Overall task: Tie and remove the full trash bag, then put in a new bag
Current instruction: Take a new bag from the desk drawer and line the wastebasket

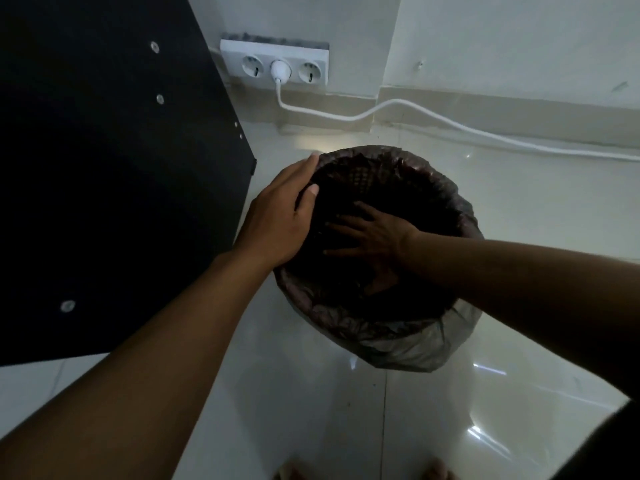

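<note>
A round trash bin stands on the white floor, lined with a dark plastic bag [398, 337] whose edge is folded over the rim. My left hand [280, 216] rests on the rim at the bin's left side, thumb curled over the bag's edge and fingers outside. Inside the bin, my right hand [370, 237] reaches in with fingers spread flat against the bag's inner wall. A mesh pattern of the bin shows through the bag at the far inner side. What lies at the bottom is too dark to tell.
A black cabinet panel [114, 168] stands close to the bin's left. On the wall behind is a white triple socket [275, 65] with one plug, its white cable [450, 124] running right along the skirting. Glossy floor tiles [346, 410] lie in front, my feet at the bottom.
</note>
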{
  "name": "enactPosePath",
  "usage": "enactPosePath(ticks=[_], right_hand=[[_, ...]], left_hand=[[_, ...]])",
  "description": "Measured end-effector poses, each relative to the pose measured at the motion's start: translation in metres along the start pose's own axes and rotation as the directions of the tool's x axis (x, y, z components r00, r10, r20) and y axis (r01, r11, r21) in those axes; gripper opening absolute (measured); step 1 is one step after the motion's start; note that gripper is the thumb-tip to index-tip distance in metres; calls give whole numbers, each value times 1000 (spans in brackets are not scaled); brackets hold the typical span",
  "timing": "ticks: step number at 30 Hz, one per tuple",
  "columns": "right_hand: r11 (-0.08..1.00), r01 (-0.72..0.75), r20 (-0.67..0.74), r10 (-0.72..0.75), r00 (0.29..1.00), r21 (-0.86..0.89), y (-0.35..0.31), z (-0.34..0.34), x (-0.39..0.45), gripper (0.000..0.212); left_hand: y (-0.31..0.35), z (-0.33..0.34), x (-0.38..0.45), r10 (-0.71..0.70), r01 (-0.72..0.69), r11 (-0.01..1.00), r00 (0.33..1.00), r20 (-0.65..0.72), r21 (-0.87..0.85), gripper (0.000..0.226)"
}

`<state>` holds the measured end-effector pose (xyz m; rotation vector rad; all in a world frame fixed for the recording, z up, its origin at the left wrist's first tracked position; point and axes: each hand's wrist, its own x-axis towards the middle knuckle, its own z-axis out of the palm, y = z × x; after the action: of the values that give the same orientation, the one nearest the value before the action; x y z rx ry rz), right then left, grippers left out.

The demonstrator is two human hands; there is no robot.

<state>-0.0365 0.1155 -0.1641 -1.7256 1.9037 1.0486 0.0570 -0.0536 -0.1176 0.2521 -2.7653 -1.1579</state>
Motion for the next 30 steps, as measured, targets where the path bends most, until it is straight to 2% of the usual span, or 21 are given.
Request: enactPosePath(ticks=[2,7,11,15,17,19,22,23,25,28,30], right_hand=[[1000,15,-6,-15,1000,-26,-6,3,4,102],[1000,26,125,-27,992,5,-12,3,12,98],[996,-5,139,18,990,-94,-23,4,16,91],[997,-6,166,20,986,-82,-19,-1,12,94],[1000,6,172,-4,985,-12,-16,-7,10,94],[989,-29,146,8,989,145,-13,-26,0,81],[885,-192,18,204,979,425,-12,-58,-23,50],[838,-259,30,279,960,480,-12,-60,-28,46],[755,-354,162,320,933,552,-20,-58,-28,47],[695,-367,396,128,909,619,-44,-34,-6,66],[583,-416,466,72,882,698,-55,-20,6,78]], left_hand=[[-1,0,1,31,-31,999,999,21,21,49],[0,3,0,23,-23,1000,999,32,-12,49],[1,3,0,7,-6,1000,1000,15,-23,49],[2,5,0,-4,4,1000,1000,12,-16,49],[3,6,-1,-16,17,1000,1000,10,-13,49],[4,6,-1,-27,27,1000,1000,3,-8,49],[6,4,-2,-39,39,999,999,4,-8,49],[7,4,-2,-41,41,999,999,8,-8,49],[8,5,-4,-46,46,999,999,9,-8,49],[9,5,-7,-59,59,998,998,-8,-4,48],[10,5,-9,-64,64,998,998,-18,-5,48]])
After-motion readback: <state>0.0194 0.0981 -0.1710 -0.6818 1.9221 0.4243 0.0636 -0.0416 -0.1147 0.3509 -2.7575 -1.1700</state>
